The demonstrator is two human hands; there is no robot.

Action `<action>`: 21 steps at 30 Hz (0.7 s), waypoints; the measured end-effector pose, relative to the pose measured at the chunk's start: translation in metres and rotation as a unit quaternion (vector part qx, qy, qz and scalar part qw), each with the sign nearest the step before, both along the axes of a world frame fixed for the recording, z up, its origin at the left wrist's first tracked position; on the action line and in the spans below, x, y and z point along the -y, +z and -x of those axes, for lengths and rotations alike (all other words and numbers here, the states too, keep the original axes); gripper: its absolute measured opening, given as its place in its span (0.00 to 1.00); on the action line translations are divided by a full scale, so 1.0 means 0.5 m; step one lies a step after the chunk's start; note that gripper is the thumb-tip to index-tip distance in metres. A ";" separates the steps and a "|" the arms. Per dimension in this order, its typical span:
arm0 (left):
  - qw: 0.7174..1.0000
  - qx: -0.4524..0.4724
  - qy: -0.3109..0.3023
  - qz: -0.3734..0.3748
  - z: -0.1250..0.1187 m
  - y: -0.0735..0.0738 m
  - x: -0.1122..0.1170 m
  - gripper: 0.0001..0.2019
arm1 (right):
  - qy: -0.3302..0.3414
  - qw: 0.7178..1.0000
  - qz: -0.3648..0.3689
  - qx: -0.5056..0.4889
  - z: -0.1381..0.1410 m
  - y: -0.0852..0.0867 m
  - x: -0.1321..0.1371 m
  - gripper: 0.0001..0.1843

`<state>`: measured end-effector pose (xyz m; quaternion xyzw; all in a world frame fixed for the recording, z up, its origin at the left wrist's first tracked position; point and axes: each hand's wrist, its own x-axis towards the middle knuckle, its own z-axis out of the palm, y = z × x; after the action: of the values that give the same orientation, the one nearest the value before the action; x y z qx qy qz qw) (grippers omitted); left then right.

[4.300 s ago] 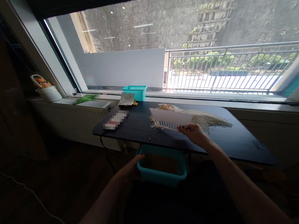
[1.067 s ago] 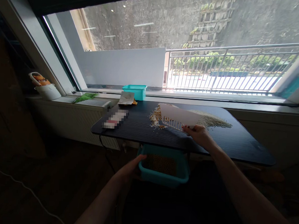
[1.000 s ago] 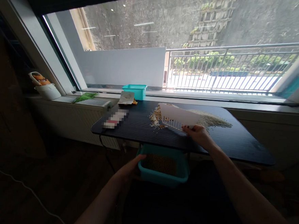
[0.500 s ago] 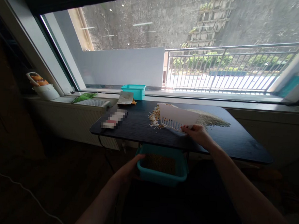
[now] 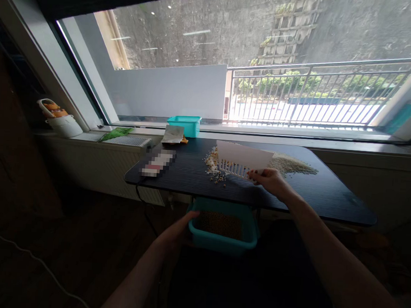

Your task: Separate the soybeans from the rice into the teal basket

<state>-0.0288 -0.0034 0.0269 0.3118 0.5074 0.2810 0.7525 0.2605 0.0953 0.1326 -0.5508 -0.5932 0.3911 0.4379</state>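
My right hand [image 5: 272, 182] pinches the lower right corner of a white slotted plastic sheet [image 5: 244, 156], held tilted over the dark table [image 5: 175, 177]. Along its lower edge runs a row of slots. Yellowish and white grains [image 5: 212, 161] lie scattered at its left side, partly hidden behind it. To its right spreads a pile of pale, rice-like grains [image 5: 292, 164]. Below the table's front edge, my left hand [image 5: 182, 225] grips the left rim of a teal plastic bin [image 5: 220, 244], which holds a layer of brownish yellow grains.
A second teal bin [image 5: 189, 124] stands at the back by the window, behind a paper packet [image 5: 173, 134]. A blurred-out flat object [image 5: 158, 163] with a cable lies at the table's left. A white bucket [image 5: 65, 125] and green cloth [image 5: 117, 134] are farther left.
The white slotted sheet has shifted slightly left with my right hand. A few more grains lie loose in front of the left heap. My left hand and the bin stay put.
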 end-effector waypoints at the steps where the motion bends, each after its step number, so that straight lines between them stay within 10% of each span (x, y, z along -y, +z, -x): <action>1: 1.000 0.001 -0.001 0.003 0.001 -0.002 -0.001 0.34 | 0.000 1.000 0.001 0.003 0.002 -0.002 -0.004 0.18; 21: 1.000 0.024 0.004 0.002 0.029 0.035 -0.005 0.33 | 0.051 0.998 0.016 0.033 -0.019 0.007 0.035 0.24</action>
<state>-0.0435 -0.0010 0.0445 0.3014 0.4908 0.2902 0.7643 0.2703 0.0780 0.1362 -0.5394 -0.6283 0.4035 0.3891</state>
